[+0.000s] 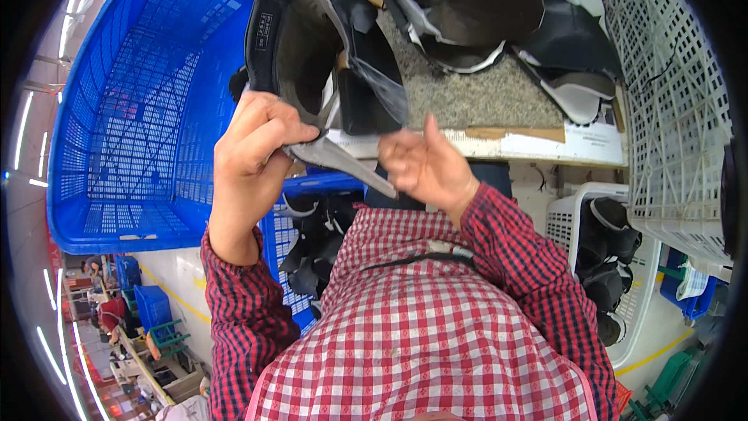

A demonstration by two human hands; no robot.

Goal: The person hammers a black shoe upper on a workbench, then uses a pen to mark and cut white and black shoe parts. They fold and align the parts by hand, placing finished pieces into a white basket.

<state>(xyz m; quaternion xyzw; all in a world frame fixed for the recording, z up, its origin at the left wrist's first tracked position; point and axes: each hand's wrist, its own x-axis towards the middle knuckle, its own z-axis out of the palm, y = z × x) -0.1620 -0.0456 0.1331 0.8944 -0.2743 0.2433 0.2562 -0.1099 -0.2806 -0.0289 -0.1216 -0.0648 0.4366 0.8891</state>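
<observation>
My left hand (253, 140) is closed, thumb and fingers pinching the edge of a black boot upper (300, 47) with a grey lining. The upper stands partly opened at the bench's near edge, and a narrow grey-lined flap (351, 162) runs from the pinch toward my right hand. Just past the end of that flap is my right hand (428, 168), thumb raised apart from loosely curled fingers. Motion blurs those fingers, but nothing shows in them. A loose clear film (382, 90) covers part of the upper's black side.
Further black uppers (467, 0) lie on the speckled grey bench top (467, 93). At the left stands a large blue crate (140, 109); a white lattice basket (670, 93) rises at the right. Below the bench, a blue crate (300, 308) and a white basket (565, 226) hold black pieces.
</observation>
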